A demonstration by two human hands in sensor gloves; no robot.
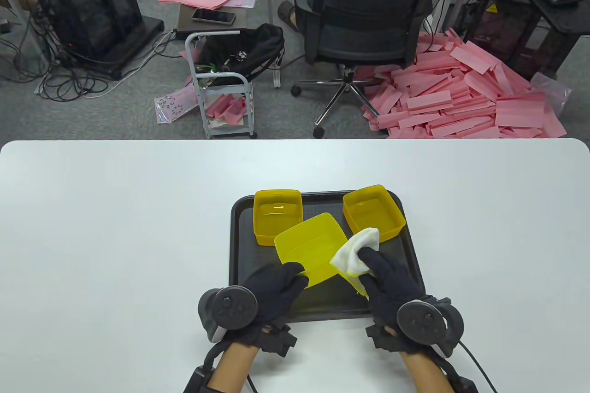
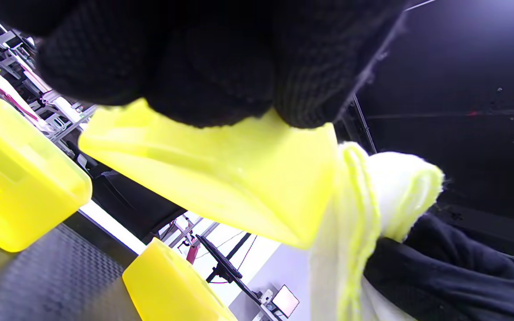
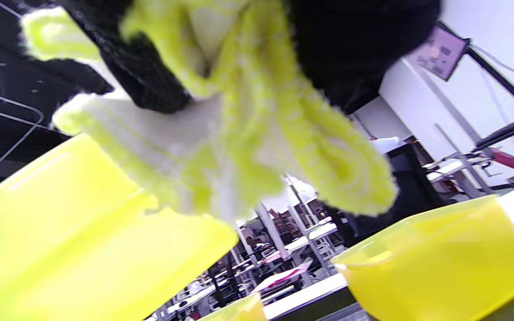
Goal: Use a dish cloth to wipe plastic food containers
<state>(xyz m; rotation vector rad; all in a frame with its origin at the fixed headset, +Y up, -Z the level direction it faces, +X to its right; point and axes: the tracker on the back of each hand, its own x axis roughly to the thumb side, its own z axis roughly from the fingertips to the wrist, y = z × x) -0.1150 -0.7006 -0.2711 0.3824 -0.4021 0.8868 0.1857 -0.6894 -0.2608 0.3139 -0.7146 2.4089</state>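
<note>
My left hand (image 1: 272, 287) grips the near edge of a yellow plastic container (image 1: 311, 248) and holds it tilted above the black tray (image 1: 239, 227). It shows in the left wrist view (image 2: 221, 178) under my gloved fingers (image 2: 203, 67). My right hand (image 1: 385, 275) holds a white and yellow dish cloth (image 1: 357, 252) against the container's right side. The cloth also shows in the right wrist view (image 3: 239, 125) and the left wrist view (image 2: 373, 200). Two more yellow containers stand on the tray, one at back left (image 1: 278, 215) and one at back right (image 1: 373, 211).
The tray lies on a white table (image 1: 115, 227), near its front middle. Beyond the table's far edge are an office chair (image 1: 368, 20), a small cart (image 1: 221, 79) and a heap of pink foam strips (image 1: 461, 93) on the floor.
</note>
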